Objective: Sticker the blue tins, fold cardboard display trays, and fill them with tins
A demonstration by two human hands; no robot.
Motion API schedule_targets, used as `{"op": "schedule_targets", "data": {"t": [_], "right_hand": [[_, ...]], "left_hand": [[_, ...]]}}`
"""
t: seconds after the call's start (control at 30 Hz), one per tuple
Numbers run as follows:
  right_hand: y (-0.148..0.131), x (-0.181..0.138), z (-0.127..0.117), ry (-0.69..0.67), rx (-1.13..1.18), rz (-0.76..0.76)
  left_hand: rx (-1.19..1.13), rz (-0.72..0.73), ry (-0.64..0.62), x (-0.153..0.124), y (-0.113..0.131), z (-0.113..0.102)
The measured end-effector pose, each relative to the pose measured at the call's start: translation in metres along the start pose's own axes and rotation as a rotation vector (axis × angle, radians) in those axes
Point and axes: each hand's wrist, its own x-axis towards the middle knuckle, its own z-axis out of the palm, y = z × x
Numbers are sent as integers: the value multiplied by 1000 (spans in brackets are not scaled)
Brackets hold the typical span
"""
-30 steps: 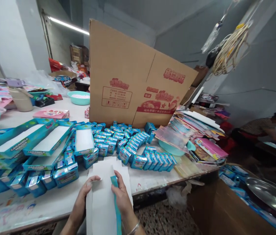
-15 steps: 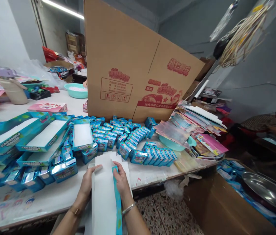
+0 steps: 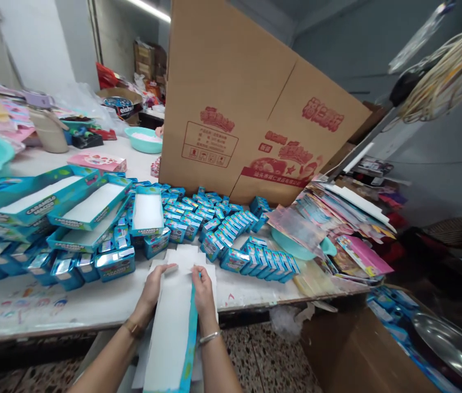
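Note:
A long card tray blank (image 3: 172, 322), white inside with a blue printed side wall, lies at the table's front edge and slopes down toward me. My left hand (image 3: 153, 292) grips its left edge near the far end, thumb on the white face and fingers beneath. On the opposite edge, my right hand (image 3: 204, 295) pinches the blue side wall close to the far corner. More white blanks show under this one. Just beyond stands a folded blue tray (image 3: 148, 213) with a white inside, among several small blue boxes (image 3: 235, 260).
Folded blue trays (image 3: 91, 204) are stacked at the left above rows of blue boxes. A big brown carton (image 3: 247, 103) rises behind. Printed sheets (image 3: 333, 213) pile over a turquoise basin (image 3: 292, 245) at the right. A steel bowl (image 3: 451, 344) sits in a lower carton.
The view has swung left, so the scene sits further right. The blue side wall appears more upright under my right hand. Both hands keep hold of the tray blank.

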Motion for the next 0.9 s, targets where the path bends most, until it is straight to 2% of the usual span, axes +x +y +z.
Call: {"op": "schedule_targets", "data": {"t": [0.13, 0.23, 0.3, 0.37, 0.5, 0.67, 0.77, 0.9], "right_hand": [[1, 1, 4, 49, -28, 4], [-2, 0, 1, -10, -60, -1], [-4, 0, -2, -49, -152, -5], [-5, 0, -4, -32, -298, 9], [-6, 3, -3, 5, -471, 50], [-10, 1, 6, 36, -557, -20], [-7, -3, 12, 133, -477, -92], [-2, -5, 19, 245, -202, -114]], "left_hand": [[28, 72, 4, 0, 3, -3], [30, 75, 39, -1, 1, -5], [32, 73, 41, -2, 0, -4], [37, 79, 30, -5, 0, -1], [75, 112, -32, -8, 10, 0], [180, 153, -151, -1, 21, -5], [172, 179, -149, -3, 17, 0], [8, 238, -50, -12, 11, 10]]}}
